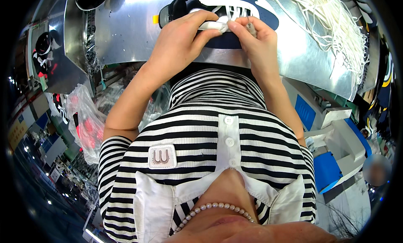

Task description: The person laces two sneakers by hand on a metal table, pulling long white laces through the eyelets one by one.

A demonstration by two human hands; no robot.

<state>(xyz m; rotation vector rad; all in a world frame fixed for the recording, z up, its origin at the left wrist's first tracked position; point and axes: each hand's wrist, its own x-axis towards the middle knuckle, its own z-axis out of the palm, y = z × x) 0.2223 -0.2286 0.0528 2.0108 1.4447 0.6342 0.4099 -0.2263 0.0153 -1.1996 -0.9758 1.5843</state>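
**Worn items, upper body**

Top [189, 136]: ribbed knit, black and white horizontal stripes. Sleeves [114, 154]: short, striped alike. Collar [154, 205]: broad, white, turned down, open at the neck. Placket [222, 129]: white, with three round white buttons [228, 120]. Chest patch [163, 156]: white, square with rounded corners, stitched border, brownish motif. Necklace [215, 205]: single strand, round pale pearly beads. Hands [178, 38]: bare.

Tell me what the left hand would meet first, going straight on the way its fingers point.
Past the white material it pinches, the left hand would probably meet the right hand's thumb and fingertips first, over the shoe; depth is hard to judge.
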